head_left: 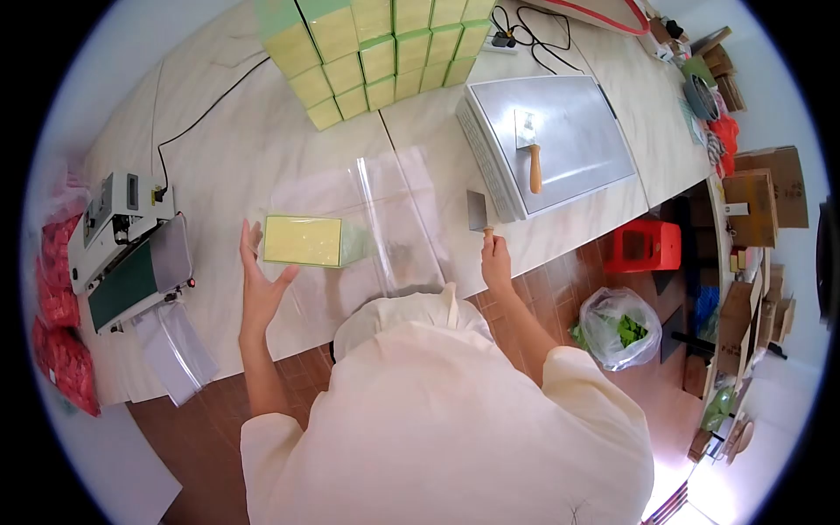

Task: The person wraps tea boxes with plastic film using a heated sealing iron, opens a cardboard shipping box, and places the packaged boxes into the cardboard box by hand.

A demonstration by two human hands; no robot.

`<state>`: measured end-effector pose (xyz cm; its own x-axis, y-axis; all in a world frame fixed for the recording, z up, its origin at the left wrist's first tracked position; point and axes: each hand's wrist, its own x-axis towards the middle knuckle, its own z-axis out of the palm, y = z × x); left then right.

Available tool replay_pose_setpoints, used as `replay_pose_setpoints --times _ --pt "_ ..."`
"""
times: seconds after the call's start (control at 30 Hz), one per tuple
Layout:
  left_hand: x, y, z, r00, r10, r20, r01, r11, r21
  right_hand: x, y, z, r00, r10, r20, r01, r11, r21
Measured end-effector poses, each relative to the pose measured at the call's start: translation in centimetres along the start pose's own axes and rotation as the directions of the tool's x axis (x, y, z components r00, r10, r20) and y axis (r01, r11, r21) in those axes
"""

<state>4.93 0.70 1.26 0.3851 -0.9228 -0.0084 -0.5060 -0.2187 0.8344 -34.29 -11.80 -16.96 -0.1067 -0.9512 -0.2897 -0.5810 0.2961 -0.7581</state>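
Observation:
A pale yellow-green box (302, 241) lies on the table, its right end inside or against clear plastic film. My left hand (260, 280) is at the box's left end with fingers and thumb spread. Whether it touches the box I cannot tell. In my right hand (495, 260) is the handle of a scraper (477, 211), its flat metal blade pointing away from me over the table. Clear plastic film (398, 206) is spread to the right of the box, with a shiny fold running along it.
A grey flat-topped metal hot plate or similar unit (582, 122) carries a second scraper with a wooden handle (535, 168). Stacked yellow-green boxes (376, 61) stand at the back. A white machine (122, 227) sits left, near plastic sheets (175, 350). Cables cross the table.

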Motion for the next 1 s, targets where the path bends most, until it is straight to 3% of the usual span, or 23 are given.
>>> replay_pose_setpoints --times 0.1,0.13,0.17,0.2,0.27,0.33,0.37,0.4,0.43,0.47,0.53,0.6,0.63,0.67,0.7,0.73,0.83,0.87,0.9,0.97,1.0 --pt "0.3 0.4 0.1 1.0 -0.013 0.016 0.013 1.0 0.0 1.0 1.2 3.3 0.995 0.043 -0.094 -0.035 0.996 0.084" --pt "0.4 0.6 0.3 0.999 -0.024 0.032 0.024 1.0 0.017 1.3 0.8 4.3 0.984 0.148 -0.098 -0.125 0.97 0.208" --pt "0.6 0.7 0.3 0.999 -0.022 0.031 0.022 0.999 0.024 1.9 0.4 5.0 0.964 0.25 -0.087 -0.209 0.921 0.327" --pt "0.8 0.7 0.5 0.997 -0.062 0.044 0.062 0.998 0.0 2.6 0.1 5.3 0.965 0.248 -0.081 -0.209 0.92 0.331" --pt "1.2 0.4 0.6 0.993 -0.108 0.045 0.108 0.994 -0.016 4.2 -0.9 6.0 0.912 0.405 0.066 -0.374 0.754 0.541" --pt "1.6 -0.6 0.4 0.991 -0.064 0.114 0.082 0.984 -0.16 6.5 0.3 7.5 0.903 0.428 0.024 -0.359 0.726 0.587" --pt "1.8 -1.2 0.4 0.993 -0.074 0.094 0.088 0.985 -0.147 7.4 0.8 8.0 0.888 0.459 -0.032 -0.338 0.697 0.632" --pt "1.9 -1.7 0.4 0.988 -0.054 0.143 0.078 0.983 -0.164 8.1 1.0 7.5 0.886 0.448 -0.118 -0.344 0.806 0.481" --pt "2.1 -1.9 0.2 0.981 -0.033 0.192 0.068 0.981 -0.183 8.3 0.5 7.3 0.887 0.415 -0.202 -0.343 0.886 0.311" --pt "2.2 -2.0 -0.1 0.985 -0.042 0.17 0.072 0.982 -0.174 7.5 0.2 7.7 0.897 0.402 -0.183 -0.336 0.89 0.309" --pt "2.6 -1.9 -0.2 0.966 -0.081 0.245 0.141 0.961 -0.239 4.7 -1.1 6.2 0.948 0.108 -0.299 -0.163 0.973 -0.165" --pt "2.5 -1.6 0.5 0.979 -0.07 0.19 0.115 0.965 -0.237 1.3 -3.8 5.7 0.981 0.093 0.173 -0.129 0.969 0.211" --pt "2.5 -1.3 1.1 0.987 -0.053 0.153 0.087 0.969 -0.229 -0.8 -6.4 5.1 0.899 -0.006 0.439 -0.125 0.955 0.27" --pt "2.4 -1.3 2.4 0.987 -0.052 0.154 0.088 0.968 -0.235 -3.1 -9.6 4.7 0.743 -0.117 0.659 -0.142 0.934 0.327" --pt "2.1 -1.5 4.3 0.997 -0.072 0.011 0.072 0.957 -0.28 -5.5 -13.1 4.4 0.707 -0.182 0.684 -0.114 0.925 0.363" --pt "1.6 -0.6 5.9 0.995 -0.083 -0.06 0.062 0.952 -0.301 -7.3 -15.9 4.6 0.666 -0.247 0.704 -0.088 0.911 0.402" --pt "-0.7 2.8 10.1 0.96 -0.141 -0.24 0.053 0.939 -0.341 -8.6 -18.6 5.6 0.714 -0.319 0.624 0.002 0.891 0.454" --pt "-1.3 2.9 10.3 0.961 -0.139 -0.239 0.052 0.94 -0.337 -8.7 -19.0 5.7 0.739 -0.486 0.466 0.3 0.857 0.419" --pt "-2.0 3.0 10.5 0.976 -0.125 -0.176 0.045 0.914 -0.402 -8.7 -19.2 5.7 0.693 -0.65 0.311 0.569 0.759 0.317" --pt "-3.3 3.1 11.1 0.995 -0.087 -0.055 0.044 0.844 -0.534 -7.5 -18.6 4.9 0.677 -0.689 0.258 0.614 0.723 0.317" --pt "-3.6 3.3 11.4 0.998 -0.062 -0.002 0.048 0.799 -0.6 -7.2 -18.6 4.2 0.727 -0.636 0.259 0.567 0.768 0.298"
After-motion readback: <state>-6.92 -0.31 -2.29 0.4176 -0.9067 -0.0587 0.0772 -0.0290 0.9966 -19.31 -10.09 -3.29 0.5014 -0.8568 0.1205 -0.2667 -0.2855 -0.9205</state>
